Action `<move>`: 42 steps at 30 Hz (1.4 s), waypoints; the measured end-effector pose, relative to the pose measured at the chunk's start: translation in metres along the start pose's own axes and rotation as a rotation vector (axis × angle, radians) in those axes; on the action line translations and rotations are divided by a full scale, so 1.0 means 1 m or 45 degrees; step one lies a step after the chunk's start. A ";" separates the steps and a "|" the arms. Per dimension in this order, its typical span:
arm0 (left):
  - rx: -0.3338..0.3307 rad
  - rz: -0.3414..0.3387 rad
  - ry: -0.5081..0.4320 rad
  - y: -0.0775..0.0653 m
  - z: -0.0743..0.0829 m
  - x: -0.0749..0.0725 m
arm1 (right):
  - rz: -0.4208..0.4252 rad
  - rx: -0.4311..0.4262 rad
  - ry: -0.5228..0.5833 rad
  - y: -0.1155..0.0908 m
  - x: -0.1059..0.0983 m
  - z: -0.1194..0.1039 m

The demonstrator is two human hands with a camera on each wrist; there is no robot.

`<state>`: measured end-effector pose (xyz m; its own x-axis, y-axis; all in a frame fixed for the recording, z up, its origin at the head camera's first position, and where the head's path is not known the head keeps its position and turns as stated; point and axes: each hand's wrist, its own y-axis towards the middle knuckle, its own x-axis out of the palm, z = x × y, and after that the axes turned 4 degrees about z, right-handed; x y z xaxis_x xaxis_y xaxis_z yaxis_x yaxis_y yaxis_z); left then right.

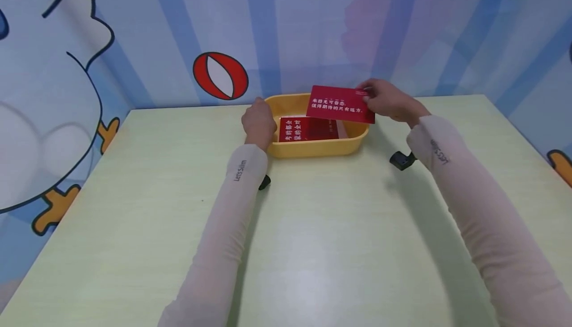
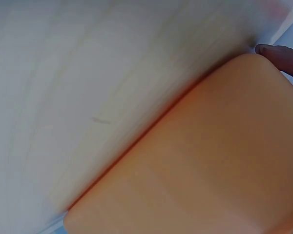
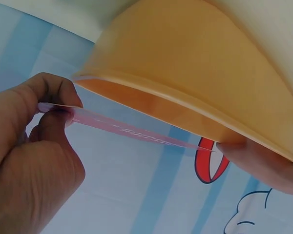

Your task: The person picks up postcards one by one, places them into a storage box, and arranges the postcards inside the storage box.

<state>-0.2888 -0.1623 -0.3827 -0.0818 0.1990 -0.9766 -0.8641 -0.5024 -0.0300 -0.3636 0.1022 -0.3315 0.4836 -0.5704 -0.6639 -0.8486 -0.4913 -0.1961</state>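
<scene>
A yellow oblong plastic basin (image 1: 313, 149) stands at the far edge of the table. My left hand (image 1: 260, 122) grips its left end; in the left wrist view one finger (image 2: 283, 58) shows by the basin's corner. My right hand (image 1: 393, 101) pinches a red card (image 1: 339, 104) with white printed characters by its right edge, over the basin's right part. From the right wrist, this card (image 3: 127, 127) appears nearly edge-on between thumb and fingers, beside the basin rim (image 3: 176, 103). Inside the basin lie more red printed cards (image 1: 308, 129), partly covered by the held one.
The pale table (image 1: 313, 247) meets a blue striped backdrop (image 1: 304, 29) with cartoon prints behind the basin. A black wrist-camera piece (image 1: 402, 160) sticks out below the right wrist, and another (image 1: 264, 183) shows beside the left sleeve.
</scene>
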 end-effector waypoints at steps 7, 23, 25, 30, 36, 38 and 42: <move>0.001 0.017 0.012 -0.001 0.000 0.001 | 0.003 -0.012 0.001 0.004 0.007 -0.007; -0.035 0.034 -0.012 -0.001 0.002 0.004 | -0.036 -0.029 0.027 0.013 0.026 -0.014; -0.038 0.026 -0.013 -0.001 0.003 0.004 | -0.045 -0.020 0.036 0.014 0.028 -0.014; -0.029 -0.004 -0.008 -0.001 0.006 0.004 | -0.057 -0.015 0.036 0.015 0.033 -0.012; -0.022 -0.002 0.004 0.000 0.005 0.003 | -0.066 -0.033 0.054 0.019 0.036 -0.011; -0.019 0.003 -0.003 0.000 0.005 0.003 | -0.067 -0.037 0.063 0.021 0.037 -0.010; -0.009 0.009 -0.009 -0.001 0.005 0.004 | -0.065 -0.030 0.069 0.023 0.038 -0.009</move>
<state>-0.2910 -0.1565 -0.3851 -0.0914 0.2017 -0.9752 -0.8598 -0.5100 -0.0249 -0.3627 0.0632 -0.3550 0.5375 -0.5786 -0.6135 -0.8177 -0.5354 -0.2115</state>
